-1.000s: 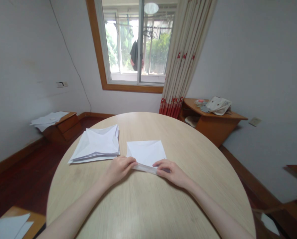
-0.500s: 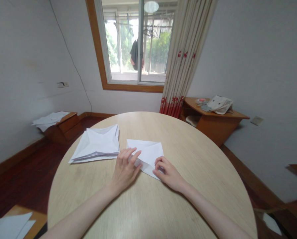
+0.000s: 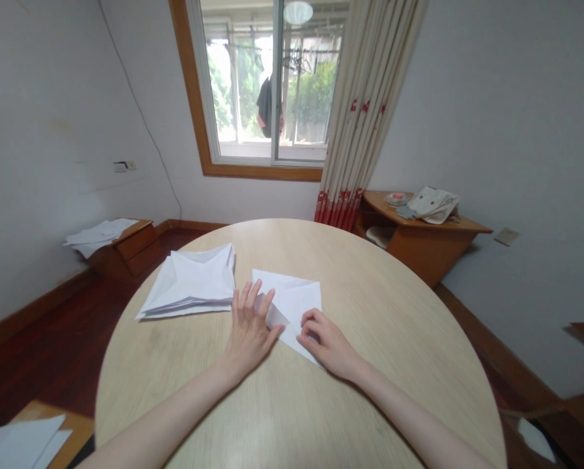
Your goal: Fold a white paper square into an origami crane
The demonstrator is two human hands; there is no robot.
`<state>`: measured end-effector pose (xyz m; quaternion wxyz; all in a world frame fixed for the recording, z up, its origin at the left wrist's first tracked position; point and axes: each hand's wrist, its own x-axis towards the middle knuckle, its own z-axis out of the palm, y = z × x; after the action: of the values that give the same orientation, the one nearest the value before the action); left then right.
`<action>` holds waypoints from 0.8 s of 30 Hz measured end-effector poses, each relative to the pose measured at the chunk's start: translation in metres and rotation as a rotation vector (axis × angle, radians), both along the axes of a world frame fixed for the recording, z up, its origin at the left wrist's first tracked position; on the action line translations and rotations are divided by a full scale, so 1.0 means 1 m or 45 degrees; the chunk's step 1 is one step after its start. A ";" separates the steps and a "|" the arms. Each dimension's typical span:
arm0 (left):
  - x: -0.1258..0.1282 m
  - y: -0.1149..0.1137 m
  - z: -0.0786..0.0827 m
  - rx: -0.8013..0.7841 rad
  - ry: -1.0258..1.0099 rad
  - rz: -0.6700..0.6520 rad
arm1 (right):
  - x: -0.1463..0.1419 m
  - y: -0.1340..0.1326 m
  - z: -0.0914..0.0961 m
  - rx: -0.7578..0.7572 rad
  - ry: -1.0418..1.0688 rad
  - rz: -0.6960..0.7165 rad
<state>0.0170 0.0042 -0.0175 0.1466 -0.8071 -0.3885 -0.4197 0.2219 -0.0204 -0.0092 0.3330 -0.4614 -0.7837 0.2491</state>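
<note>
A white sheet of paper (image 3: 294, 299) lies on the round wooden table (image 3: 370, 365), partly folded with its near corner turned up. My left hand (image 3: 251, 326) lies flat on its left part, fingers stretched out and spread. My right hand (image 3: 324, 340) rests on the paper's near right edge with its fingers curled, pressing the fold down. A stack of folded white papers (image 3: 189, 286) sits just left of my left hand.
A low wooden cabinet (image 3: 120, 244) with papers stands at the left wall. A wooden corner desk (image 3: 419, 238) with a bag is at the right, beside a curtain (image 3: 365, 111). More white sheets (image 3: 18, 443) lie at the bottom left.
Both hands moved from the paper's near edge onto the sheet. The near corner was folded up and over. My left hand went from pinching to lying flat with fingers spread.
</note>
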 end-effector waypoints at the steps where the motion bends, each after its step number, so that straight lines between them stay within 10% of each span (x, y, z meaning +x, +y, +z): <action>1: 0.000 0.000 -0.001 -0.009 -0.003 0.007 | -0.001 0.000 0.000 0.006 -0.008 0.000; 24: 0.002 0.009 -0.008 -0.446 -0.142 -0.098 | -0.001 0.001 -0.004 0.045 -0.004 -0.005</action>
<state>0.0192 0.0131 -0.0259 -0.0341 -0.8100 -0.4321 -0.3951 0.2204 -0.0196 -0.0130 0.3406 -0.4575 -0.7875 0.2337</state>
